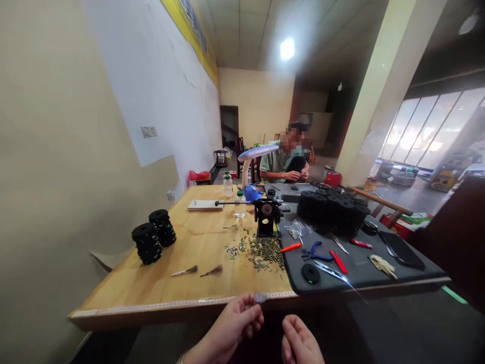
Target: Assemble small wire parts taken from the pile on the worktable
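My left hand [242, 316] is at the table's front edge, thumb and fingers pinched on a small greyish, translucent bundle [260, 297]. Its exact kind is too small to tell. Beside it, apart and lower to the right, my right hand [299, 339] is closed in a pinch; whatever it may hold does not show. Beyond the hands, many small metallic pieces [267, 250] lie heaped on the wood. Left of them are two small brush-like bundles, one dark-tipped [185, 270] and one reddish [212, 271]. A black foam spool [310, 273] lies on the dark mat to the right.
Black spools stand stacked at left [147, 243] and right [333, 212]. A black winding device [266, 217] and a blue-based lamp [252, 192] stand mid-table. The mat [364, 265] holds blue pliers [317, 251], scissors [329, 270] and a red-handled tool [338, 261]. Another person [278, 164] sits opposite.
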A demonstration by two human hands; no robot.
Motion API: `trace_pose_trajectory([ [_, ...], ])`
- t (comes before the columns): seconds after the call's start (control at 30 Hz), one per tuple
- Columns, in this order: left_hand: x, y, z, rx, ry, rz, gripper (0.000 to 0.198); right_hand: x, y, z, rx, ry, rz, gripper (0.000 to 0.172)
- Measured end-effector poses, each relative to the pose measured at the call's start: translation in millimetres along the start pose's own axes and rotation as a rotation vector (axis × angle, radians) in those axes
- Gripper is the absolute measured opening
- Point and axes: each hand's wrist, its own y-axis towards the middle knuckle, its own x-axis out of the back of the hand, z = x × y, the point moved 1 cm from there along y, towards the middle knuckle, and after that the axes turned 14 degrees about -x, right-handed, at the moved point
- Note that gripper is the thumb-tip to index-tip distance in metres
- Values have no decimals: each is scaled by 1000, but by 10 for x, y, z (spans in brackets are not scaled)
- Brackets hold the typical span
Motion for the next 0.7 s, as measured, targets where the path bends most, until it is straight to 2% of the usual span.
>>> trace_pose_trajectory([
  [0.07,-5,-74,130,33,-59,-11,33,-112,-31,20,5,36,-14,57],
  [0.2,-22,-143,219,80,-119,-2,32,-254,-89,13,9,44,-10,50],
  [0.4,-25,-197,320,101,-134,-19,31,-258,-113,1,3,12,-43,46],
  [0.7,-58,-189,360,64,-25,64,31,-253,-112,5,9,-37,-76,47],
])
